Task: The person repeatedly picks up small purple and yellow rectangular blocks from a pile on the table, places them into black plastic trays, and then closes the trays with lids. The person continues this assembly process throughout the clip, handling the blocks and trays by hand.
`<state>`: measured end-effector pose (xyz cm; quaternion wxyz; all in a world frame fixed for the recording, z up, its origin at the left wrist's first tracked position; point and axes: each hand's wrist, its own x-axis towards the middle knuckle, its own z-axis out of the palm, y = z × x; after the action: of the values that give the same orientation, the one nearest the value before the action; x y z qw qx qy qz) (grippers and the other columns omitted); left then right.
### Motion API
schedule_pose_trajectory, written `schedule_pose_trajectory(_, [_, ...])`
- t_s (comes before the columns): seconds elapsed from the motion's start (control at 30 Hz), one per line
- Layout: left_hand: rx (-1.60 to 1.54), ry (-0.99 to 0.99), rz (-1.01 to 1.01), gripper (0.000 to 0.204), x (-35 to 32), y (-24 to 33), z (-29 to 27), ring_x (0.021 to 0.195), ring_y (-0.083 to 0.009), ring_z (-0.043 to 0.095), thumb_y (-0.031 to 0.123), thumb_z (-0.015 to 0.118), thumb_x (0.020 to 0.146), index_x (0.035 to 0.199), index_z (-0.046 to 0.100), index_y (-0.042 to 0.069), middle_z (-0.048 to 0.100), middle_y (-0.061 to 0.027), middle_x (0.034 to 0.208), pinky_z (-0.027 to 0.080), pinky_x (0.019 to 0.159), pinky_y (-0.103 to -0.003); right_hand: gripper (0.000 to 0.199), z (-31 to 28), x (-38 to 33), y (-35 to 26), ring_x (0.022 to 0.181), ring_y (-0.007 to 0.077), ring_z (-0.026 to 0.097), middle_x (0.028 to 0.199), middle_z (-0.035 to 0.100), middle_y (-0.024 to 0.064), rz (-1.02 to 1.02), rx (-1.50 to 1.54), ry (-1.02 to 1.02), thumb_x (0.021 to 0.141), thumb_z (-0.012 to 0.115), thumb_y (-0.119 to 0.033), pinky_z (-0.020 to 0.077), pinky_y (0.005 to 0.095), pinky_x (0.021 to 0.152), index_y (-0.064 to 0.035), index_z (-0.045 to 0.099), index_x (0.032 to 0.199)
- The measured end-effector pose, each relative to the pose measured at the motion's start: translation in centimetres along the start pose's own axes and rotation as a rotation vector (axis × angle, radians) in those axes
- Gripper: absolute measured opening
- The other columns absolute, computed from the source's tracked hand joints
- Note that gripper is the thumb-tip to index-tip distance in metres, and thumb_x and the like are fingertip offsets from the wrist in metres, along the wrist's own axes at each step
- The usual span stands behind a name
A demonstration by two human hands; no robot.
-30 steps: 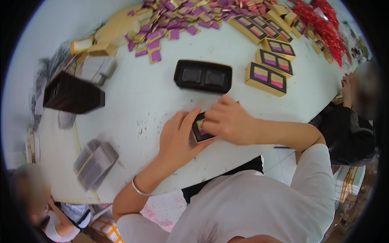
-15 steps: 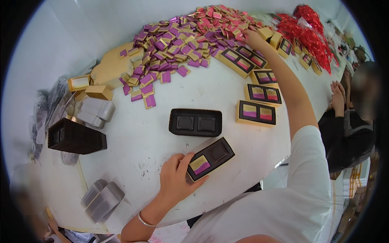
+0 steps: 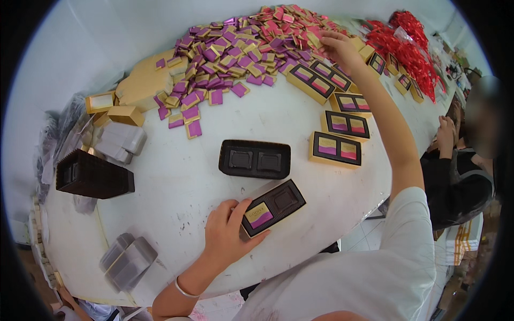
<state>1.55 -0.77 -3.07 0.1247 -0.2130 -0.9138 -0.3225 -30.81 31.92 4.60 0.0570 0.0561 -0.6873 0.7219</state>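
Observation:
Close to the table's near edge, my left hand (image 3: 227, 231) grips the left end of a small gold box with a black two-well tray (image 3: 284, 200). Its left well holds a purple-and-gold wrapped chocolate (image 3: 259, 216); the right well is bare. Just beyond the box lies a loose black two-well tray (image 3: 255, 159). My right hand (image 3: 342, 52) is stretched far out to the edge of a heap of pink-and-gold wrapped chocolates (image 3: 300, 24), fingers extended and apart. Its fingertips are beside a gold-faced piece.
Purple-and-gold chocolates (image 3: 214, 64) heap at the back. Filled boxes (image 3: 335, 150) line the right. Stacked black trays (image 3: 93, 175), clear plastic lids (image 3: 128, 262) and gold boxes (image 3: 126, 115) are at left. Red ribbons (image 3: 396, 48) lie far right, near another person's hands (image 3: 445, 136).
My right hand has shifted slightly upward at the chocolate heap, and its fingers have spread. My left hand still holds the box. The whole view has shifted a little.

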Motion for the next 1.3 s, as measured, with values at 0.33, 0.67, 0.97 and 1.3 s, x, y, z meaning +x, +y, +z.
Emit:
schedule_pose_trajectory(0.33, [-0.006,0.008,0.000,0.068,0.2,0.5,0.1,0.082,-0.0275,0.055,0.033,0.082,0.063,0.120,0.055,0.008,0.052,-0.0111,0.100,0.045,0.070,-0.039,0.024,6.4,-22.3,-3.1,0.073,0.0047,0.054,0.086,0.061,0.0006,0.224,-0.228,-0.731,0.088,0.061,-0.003,0.0447,0.0204,0.060,-0.0038,0.059,0.112])
schedule_pose_trajectory(0.67, [0.283,0.028,0.086,0.079,-1.0,1.0,0.4,0.076,-0.0214,0.047,0.053,0.077,0.061,0.125,0.053,0.012,0.045,-0.0061,0.086,0.036,0.066,-0.035,0.031,7.8,-29.4,-0.8,0.084,0.0241,0.064,0.098,0.066,0.0138,-0.535,-0.707,-0.575,0.080,0.070,-0.002,0.0510,0.0314,0.070,0.0017,0.060,0.109])
schedule_pose_trajectory(0.97, [0.219,0.048,0.078,0.085,-1.0,1.1,0.7,0.077,-0.0237,0.050,0.050,0.080,0.058,0.126,0.052,0.009,0.047,-0.0067,0.087,0.040,0.067,-0.037,0.022,9.1,-29.5,-0.7,0.061,0.0196,0.056,0.068,0.052,0.0042,-0.979,-1.102,-0.658,0.071,0.071,-0.012,0.0458,0.0327,0.054,-0.0031,0.059,0.087])
schedule_pose_trajectory(1.3, [0.199,-0.007,0.058,0.075,-0.8,1.0,0.5,0.078,-0.0229,0.049,0.044,0.080,0.061,0.120,0.052,0.007,0.046,-0.0072,0.091,0.038,0.067,-0.035,0.011,9.0,-25.1,-0.8,0.073,0.0265,0.053,0.076,0.051,0.0077,-0.324,-0.633,-0.832,0.075,0.071,-0.003,0.0416,0.0346,0.062,-0.0048,0.063,0.082])
